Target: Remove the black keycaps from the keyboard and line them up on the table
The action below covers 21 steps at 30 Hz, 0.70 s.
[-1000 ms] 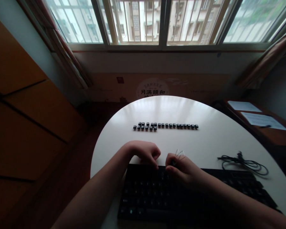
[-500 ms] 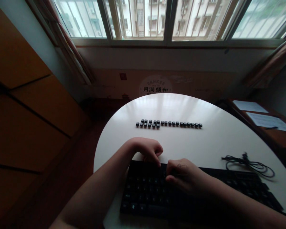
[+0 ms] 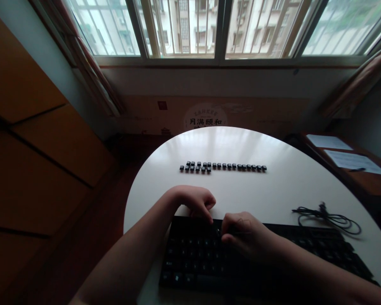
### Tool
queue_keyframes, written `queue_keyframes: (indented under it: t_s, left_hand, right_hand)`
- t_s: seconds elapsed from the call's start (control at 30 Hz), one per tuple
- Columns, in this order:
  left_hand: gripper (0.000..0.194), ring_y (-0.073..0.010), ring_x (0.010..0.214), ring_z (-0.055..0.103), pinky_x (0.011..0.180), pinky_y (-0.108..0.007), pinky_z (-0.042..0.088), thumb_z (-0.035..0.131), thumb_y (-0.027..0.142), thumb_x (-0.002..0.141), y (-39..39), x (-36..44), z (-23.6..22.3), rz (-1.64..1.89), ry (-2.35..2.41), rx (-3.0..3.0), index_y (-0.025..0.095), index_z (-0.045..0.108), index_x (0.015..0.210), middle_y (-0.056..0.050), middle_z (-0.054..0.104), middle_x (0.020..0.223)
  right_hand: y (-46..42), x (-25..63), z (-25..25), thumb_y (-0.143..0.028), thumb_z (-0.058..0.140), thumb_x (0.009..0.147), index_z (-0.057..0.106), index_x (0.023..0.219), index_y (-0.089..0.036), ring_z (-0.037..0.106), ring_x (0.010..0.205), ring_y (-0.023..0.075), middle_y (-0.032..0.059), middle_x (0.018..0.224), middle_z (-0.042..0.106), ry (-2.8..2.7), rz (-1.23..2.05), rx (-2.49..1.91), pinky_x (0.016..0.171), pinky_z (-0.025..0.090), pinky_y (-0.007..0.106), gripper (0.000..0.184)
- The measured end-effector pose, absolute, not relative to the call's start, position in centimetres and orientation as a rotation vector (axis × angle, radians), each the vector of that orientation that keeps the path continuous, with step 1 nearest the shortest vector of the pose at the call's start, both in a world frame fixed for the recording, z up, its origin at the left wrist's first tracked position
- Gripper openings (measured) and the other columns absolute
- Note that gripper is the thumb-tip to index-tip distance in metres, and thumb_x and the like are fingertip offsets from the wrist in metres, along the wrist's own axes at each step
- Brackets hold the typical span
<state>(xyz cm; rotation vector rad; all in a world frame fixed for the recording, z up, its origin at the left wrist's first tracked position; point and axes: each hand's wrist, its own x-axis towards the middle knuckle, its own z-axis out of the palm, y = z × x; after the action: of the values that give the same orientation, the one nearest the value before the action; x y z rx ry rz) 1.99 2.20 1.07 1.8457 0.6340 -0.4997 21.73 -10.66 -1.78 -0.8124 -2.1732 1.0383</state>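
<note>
A black keyboard point(image 3: 193, 258) lies at the near edge of a white round table point(image 3: 273, 186). My left hand point(image 3: 195, 200) rests with curled fingers on the keyboard's far left edge, fingertips pressing on it. Just to its right, my right hand point(image 3: 244, 233) is closed in a pinch over the top rows of keys. A thin wire keycap puller point(image 3: 243, 221) shows faintly across the back of this hand, and its tip is hidden. Several loose black keycaps point(image 3: 222, 167) lie in a line at the middle of the table, doubled up at the left end.
A coiled black cable point(image 3: 327, 216) lies on the table to the right. A low wooden desk with papers point(image 3: 352, 161) stands beyond the table's right edge. A printed cardboard box point(image 3: 206, 114) leans under the window, and a wooden cabinet point(image 3: 34, 161) fills the left.
My right hand has dropped onto the keyboard, so the puller's wire loops no longer stick up above it. My left hand stays on the keyboard's edge. The view shifted slightly.
</note>
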Motion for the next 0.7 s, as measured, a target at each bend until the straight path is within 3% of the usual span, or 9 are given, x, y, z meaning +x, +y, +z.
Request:
queue_keyframes:
  t_s: [0.3,0.4,0.5,0.7]
  left_hand:
    - [0.03,-0.0149,0.056,0.058,0.048,-0.025,0.046,0.074,0.041,0.074,2.5,1.7,1.3,-0.492,0.584,1.778,0.019,0.054,0.077,0.002,0.058,0.065]
    - [0.035,-0.0124,0.057,0.059,0.049,-0.025,0.049,0.072,0.042,0.077,2.4,1.8,1.8,-0.39,0.55,1.678,0.02,0.06,0.101,0.0,0.062,0.083]
    - [0.05,-0.0125,0.059,0.061,0.049,-0.025,0.051,0.071,0.046,0.078,2.3,1.7,2.0,-0.3,0.512,1.597,0.023,0.056,0.12,0.0,0.06,0.088]
    - [0.041,-0.0106,0.051,0.058,0.042,-0.021,0.045,0.052,0.057,0.089,2.1,1.9,1.8,-0.108,0.619,1.557,0.018,0.057,0.102,0.001,0.055,0.077]
  right_hand:
    - [-10.0,21.8,-2.2,-0.042,0.049,0.099,0.047,0.089,-0.023,0.035,0.047,0.009,-0.0071,0.06,0.038,-1.387,1.111,-0.999,0.042,0.028,0.021,0.022]
    - [-9.6,21.6,-2.1,-0.043,0.052,0.097,0.049,0.094,-0.022,0.036,0.047,0.0085,-0.0071,0.061,0.04,-1.322,1.177,-1.008,0.041,0.029,0.02,0.021]
    - [-9.3,21.5,-1.8,-0.04,0.053,0.096,0.053,0.099,-0.022,0.039,0.049,0.0081,-0.0052,0.067,0.045,-1.302,1.172,-1.017,0.042,0.032,0.02,0.019]
    - [-9.4,21.5,-1.5,-0.031,0.052,0.096,0.057,0.102,-0.023,0.044,0.054,0.008,-0.0018,0.079,0.052,-1.354,1.144,-1.018,0.046,0.035,0.021,0.011]
